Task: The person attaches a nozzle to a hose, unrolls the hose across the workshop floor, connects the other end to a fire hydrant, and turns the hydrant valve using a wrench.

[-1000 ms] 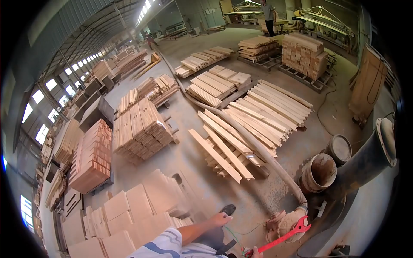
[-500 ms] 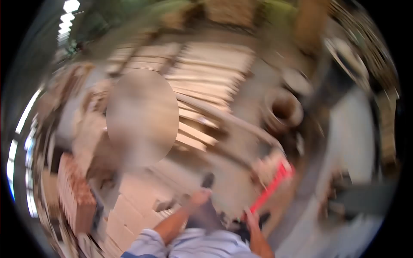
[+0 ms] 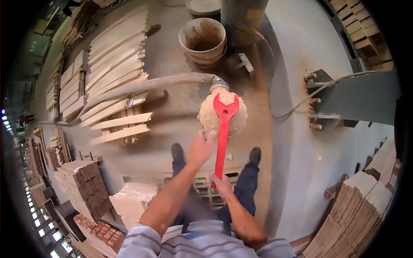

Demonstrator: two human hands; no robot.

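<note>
My right hand [image 3: 221, 185] is wrapped round the lower end of a long red wrench [image 3: 222, 137], whose open jaw points away from me. Behind the jaw lies a round, dust-coated lump [image 3: 207, 112], joined to the metal end of a long hose [image 3: 172, 79]. My left hand [image 3: 204, 145] is raised just left of the wrench handle, blurred by motion; whether its fingers hold anything is too smeared to tell.
A dirty bucket [image 3: 203, 42] stands beyond the hose end, beside a thick dark pipe [image 3: 243, 21]. Wooden strips [image 3: 116, 56] lie at the left. A dark metal beam [image 3: 357, 96] juts in from the right, above stacked boards [image 3: 355, 210].
The view has swung right and down, bringing the hose end and wrench to the middle. The wrench now points straight ahead, and my left hand has come close beside it.
</note>
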